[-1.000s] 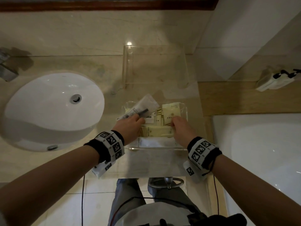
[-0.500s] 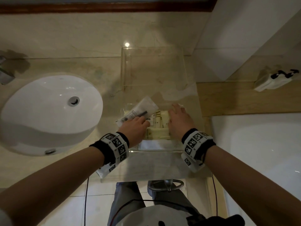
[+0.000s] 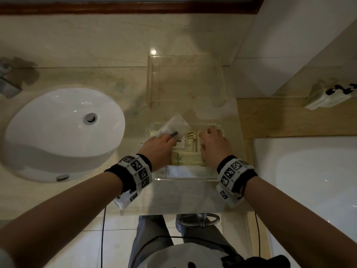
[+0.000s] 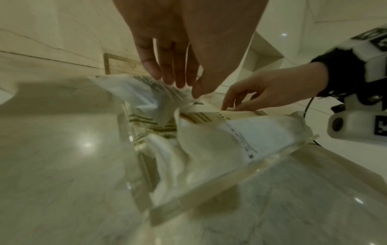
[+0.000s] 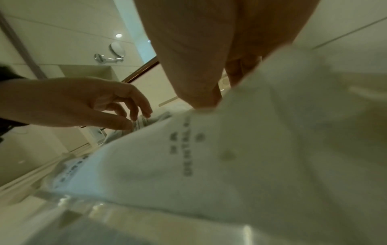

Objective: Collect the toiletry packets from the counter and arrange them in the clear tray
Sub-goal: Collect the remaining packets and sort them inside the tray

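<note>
Since a second ago the right hand point(image 3: 214, 146) has let go of the cream packet it pinched and now lies flat, fingers point(image 3: 209, 132) straight, pressing down on the packets at the right side of the clear tray point(image 3: 185, 178). Over the tray's left side the left hand point(image 3: 158, 148) reaches in palm down, its fingers point(image 4: 180, 79) nearly straight and relaxed, their tips touching the white printed packet point(image 3: 174, 127) that sticks up tilted over the tray's far left corner; they grasp nothing.

Inside the tray lie cream packets with gold stripes point(image 3: 190, 141), a long cream packet point(image 3: 186, 158) across its middle, and a white pouch point(image 3: 185, 171) against its near wall. The tray sits on the marble worktop point(image 3: 183, 198), close to that worktop's front edge. Behind the tray stands a clear acrylic stand point(image 3: 185, 80). Left of the tray is a white basin point(image 3: 61, 132); right of it, a white bathtub point(image 3: 309, 180).
</note>
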{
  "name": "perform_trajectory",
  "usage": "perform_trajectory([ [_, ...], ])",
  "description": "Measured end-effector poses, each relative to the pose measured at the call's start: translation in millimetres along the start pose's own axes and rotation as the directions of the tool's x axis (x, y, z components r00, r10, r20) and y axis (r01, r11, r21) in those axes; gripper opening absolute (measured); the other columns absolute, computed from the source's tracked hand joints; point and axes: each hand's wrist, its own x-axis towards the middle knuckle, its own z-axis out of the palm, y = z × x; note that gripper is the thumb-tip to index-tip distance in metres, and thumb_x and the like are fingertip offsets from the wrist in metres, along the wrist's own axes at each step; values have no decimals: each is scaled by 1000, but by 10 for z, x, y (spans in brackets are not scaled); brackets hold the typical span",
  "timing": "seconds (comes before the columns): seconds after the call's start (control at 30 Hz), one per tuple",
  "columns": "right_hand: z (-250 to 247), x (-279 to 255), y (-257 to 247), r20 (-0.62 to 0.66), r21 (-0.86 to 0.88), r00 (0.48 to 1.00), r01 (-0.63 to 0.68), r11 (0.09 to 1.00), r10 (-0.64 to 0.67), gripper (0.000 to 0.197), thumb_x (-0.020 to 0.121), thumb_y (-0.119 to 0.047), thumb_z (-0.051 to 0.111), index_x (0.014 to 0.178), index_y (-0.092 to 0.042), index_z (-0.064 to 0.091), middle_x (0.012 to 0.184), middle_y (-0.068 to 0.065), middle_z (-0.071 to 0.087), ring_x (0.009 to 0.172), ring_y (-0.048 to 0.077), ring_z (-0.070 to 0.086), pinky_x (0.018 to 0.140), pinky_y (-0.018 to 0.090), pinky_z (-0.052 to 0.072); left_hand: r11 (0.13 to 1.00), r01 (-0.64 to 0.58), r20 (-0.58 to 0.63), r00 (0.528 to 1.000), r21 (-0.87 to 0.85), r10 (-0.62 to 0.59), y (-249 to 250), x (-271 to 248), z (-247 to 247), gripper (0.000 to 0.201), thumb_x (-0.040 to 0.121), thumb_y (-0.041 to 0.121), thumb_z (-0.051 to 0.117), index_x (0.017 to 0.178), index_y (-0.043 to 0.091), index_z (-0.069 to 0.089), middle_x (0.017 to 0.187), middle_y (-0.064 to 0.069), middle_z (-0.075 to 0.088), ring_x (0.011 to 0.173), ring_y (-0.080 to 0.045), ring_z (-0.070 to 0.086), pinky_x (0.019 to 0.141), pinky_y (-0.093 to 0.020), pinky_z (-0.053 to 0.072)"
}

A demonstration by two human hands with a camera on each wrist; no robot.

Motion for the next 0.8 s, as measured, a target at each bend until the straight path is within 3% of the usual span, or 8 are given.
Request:
perform_trajectory([
  [0.13, 14, 10, 33, 39, 19, 999, -36, 999, 35, 26, 90, -12, 44, 116, -10, 49, 131, 15, 41, 116, 32, 42, 88, 43, 45, 980, 170, -130, 975, -101, -182, -51, 27, 0, 42, 90, 23, 49, 130, 9, 43, 135, -10, 44, 121, -29, 43, 102, -38, 36],
  [0.27, -22, 27, 33, -16, 90, 998, -63, 994, 64, 32, 90, -16, 47, 122, -12, 49, 134, 11, 40, 119, 29, 43, 97, 42, 43, 916, 334, -60, 933, -224, -355, -106, 112, -38, 44, 91, 24, 48, 132, 10, 39, 134, -10, 45, 120, -29, 42, 101, -37, 35],
  [0.37, -51, 27, 50, -60, 207, 995, -69, 976, 84, 40, 89, -18, 49, 128, -12, 44, 137, 9, 38, 124, 28, 40, 103, 42, 39, 923, 300, -15, 950, -240, -312, -106, 144, -77, 39, 91, 18, 46, 129, 9, 43, 129, -12, 50, 112, -31, 50, 95, -39, 40],
  [0.47, -105, 44, 54, -105, 416, 991, -29, 909, 80, 57, 86, -19, 56, 137, -12, 32, 142, 10, 33, 128, 26, 37, 107, 42, 36, 933, 164, 20, 986, -319, -166, -85, 174, -144, 33, 93, 11, 46, 126, 7, 47, 125, -12, 51, 105, -32, 55, 89, -38, 45],
  [0.57, -180, 77, 56, -79, 553, 996, 17, 833, 32, 56, 86, -19, 59, 137, -14, 36, 139, 8, 40, 128, 21, 39, 106, 32, 35, 931, 105, 13, 994, -349, -107, -41, 264, -234, 31, 93, 10, 44, 123, 10, 51, 122, -10, 58, 107, -27, 56, 87, -31, 43],
  [0.67, -222, 88, 90, 24, 526, 1000, -8, 850, -5, 39, 89, -19, 56, 127, -13, 48, 129, 7, 52, 119, 21, 49, 94, 26, 38, 891, 166, -26, 980, -423, -195, 23, 369, -255, 29, 93, 9, 44, 121, 12, 53, 115, -7, 62, 104, -23, 58, 79, -23, 39],
  [0.8, -136, 41, 126, -18, 387, 1000, 3, 922, 4, 43, 88, -18, 56, 130, -15, 43, 131, 8, 45, 119, 24, 45, 99, 37, 42, 893, 190, -53, 971, -408, -232, 10, 389, -182, 39, 89, 10, 52, 128, 11, 46, 129, -7, 50, 113, -26, 53, 96, -34, 43],
])
